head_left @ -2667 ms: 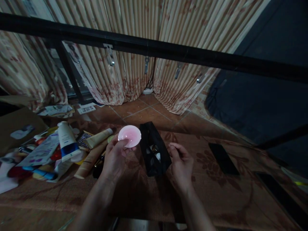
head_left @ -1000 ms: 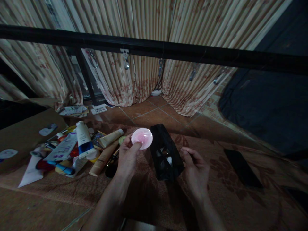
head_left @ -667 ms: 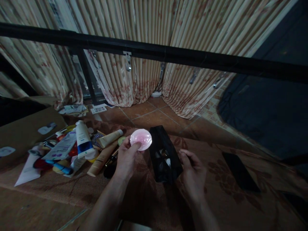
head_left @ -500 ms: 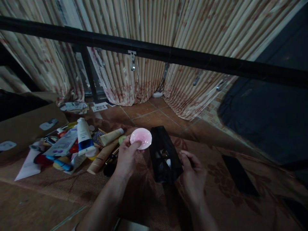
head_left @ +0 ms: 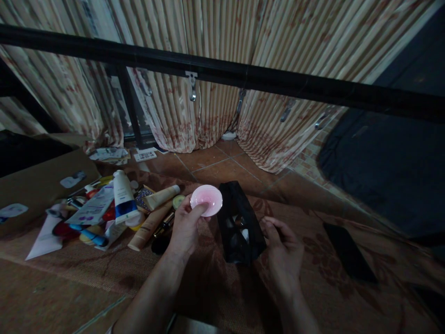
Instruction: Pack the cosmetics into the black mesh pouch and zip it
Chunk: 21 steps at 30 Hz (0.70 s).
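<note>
Holding a round pink disc (head_left: 207, 198) up in the left hand (head_left: 184, 227), with thumb on its glossy face and fingers behind. Keeping it just left of an open black bag (head_left: 251, 223), not inside. Showing softer glare on the disc than moments ago, perhaps from a slight tilt; otherwise hardly moved against the bag, despite a shift of the whole view. Best read as a steady hold, with no progress into or out of the bag.

Keeping the right hand (head_left: 285, 248) at the bag's right rim, with thumb and forefinger drawn narrow; impossible to tell whether pinching the edge.

Farther left, see a heap with a blue-and-white tube (head_left: 123, 197) beside a cardboard box (head_left: 45, 183); rightward, on patterned cloth (head_left: 320, 297), a dark slab (head_left: 349, 253).
</note>
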Available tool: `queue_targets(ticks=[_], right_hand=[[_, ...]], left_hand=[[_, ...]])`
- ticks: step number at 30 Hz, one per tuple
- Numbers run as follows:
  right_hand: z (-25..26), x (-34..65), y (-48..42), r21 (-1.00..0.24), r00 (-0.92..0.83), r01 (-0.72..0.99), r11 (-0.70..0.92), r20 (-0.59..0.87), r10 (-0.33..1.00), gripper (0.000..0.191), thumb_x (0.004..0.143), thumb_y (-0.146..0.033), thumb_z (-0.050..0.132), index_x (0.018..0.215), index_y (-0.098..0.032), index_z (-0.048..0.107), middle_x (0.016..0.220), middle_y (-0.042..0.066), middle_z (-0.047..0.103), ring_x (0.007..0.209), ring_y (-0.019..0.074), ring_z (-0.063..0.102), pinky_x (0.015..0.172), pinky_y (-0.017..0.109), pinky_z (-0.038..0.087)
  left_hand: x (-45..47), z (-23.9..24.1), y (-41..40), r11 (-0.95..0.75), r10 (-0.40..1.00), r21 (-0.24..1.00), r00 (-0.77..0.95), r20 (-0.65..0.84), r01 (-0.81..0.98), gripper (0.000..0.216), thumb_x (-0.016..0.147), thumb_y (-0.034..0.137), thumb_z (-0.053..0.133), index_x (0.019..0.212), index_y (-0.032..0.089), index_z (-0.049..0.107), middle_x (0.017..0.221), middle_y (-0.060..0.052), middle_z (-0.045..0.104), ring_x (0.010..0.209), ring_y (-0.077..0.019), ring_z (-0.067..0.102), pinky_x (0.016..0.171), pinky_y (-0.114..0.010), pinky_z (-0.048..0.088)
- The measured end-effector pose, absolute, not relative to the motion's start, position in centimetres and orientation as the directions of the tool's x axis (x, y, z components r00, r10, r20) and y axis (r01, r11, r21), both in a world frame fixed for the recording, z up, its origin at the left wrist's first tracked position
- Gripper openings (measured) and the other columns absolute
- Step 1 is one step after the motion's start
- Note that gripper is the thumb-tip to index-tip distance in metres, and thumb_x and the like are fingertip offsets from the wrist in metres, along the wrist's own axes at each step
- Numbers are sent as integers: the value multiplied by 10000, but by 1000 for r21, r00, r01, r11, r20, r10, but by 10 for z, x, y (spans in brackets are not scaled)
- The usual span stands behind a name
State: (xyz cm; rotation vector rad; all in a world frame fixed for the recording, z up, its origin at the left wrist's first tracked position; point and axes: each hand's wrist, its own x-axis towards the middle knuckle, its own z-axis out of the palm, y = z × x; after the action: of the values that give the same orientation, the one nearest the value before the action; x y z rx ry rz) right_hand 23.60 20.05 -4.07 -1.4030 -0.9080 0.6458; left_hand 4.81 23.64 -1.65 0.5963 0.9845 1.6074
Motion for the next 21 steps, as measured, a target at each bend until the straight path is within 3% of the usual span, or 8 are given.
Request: queue_targets(ticks=[10,21], right_hand=[[-44,237,203,-989,544,107,105,147,826,271,755,-402,663,893,-172,703,922,82,720,840,218,650,775,356,483],[-44,235,202,-988,535,113,109,153,831,280,762,-402,647,899,-163,699,910,85,717,817,213,648,727,337,488]], left_hand=[[48,-21,239,-78,961,846,-267,-77,-528,373,606,290,795,926,127,691,884,-57,695,781,-154,628,749,-271,484],[48,-26,239,-82,965,857,-255,-58,-508,363,652,322,777,950,136,686,913,-63,696,814,-159,630,769,-278,491]])
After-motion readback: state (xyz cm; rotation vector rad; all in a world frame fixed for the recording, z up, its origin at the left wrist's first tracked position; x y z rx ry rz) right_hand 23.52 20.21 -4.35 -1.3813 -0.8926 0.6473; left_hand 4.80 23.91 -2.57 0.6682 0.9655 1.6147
